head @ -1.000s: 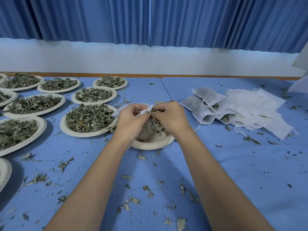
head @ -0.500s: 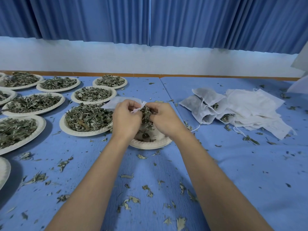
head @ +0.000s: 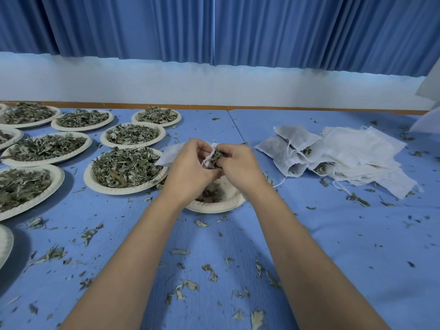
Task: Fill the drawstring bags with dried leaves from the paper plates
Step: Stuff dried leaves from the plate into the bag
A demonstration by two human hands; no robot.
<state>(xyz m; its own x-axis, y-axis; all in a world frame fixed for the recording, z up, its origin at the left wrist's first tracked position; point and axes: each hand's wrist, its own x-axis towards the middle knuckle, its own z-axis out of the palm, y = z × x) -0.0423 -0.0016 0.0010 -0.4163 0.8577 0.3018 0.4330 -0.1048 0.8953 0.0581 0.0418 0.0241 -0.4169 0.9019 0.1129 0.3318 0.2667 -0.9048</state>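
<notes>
Left hand (head: 188, 172) tight on bag (head: 167, 154) (right hand (head: 240, 167), leaves (head: 216, 155))

At twelve o'clock, a pleated blue curtain (head: 214, 27), two panels meeting mid-frame, hem ending above a plain white wall (head: 214, 84). Just below, a thin brown wooden strip (head: 214, 107). From nine through six to three o'clock, a blue-covered table (head: 357, 246), seam running toward twelve. Soft, even light.

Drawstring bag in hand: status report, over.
Left grip pinches drawstring bag at its mouth. Right grip holds dried leaves at the opening. Both over near-empty paper plate. Nothing in the way.
</notes>
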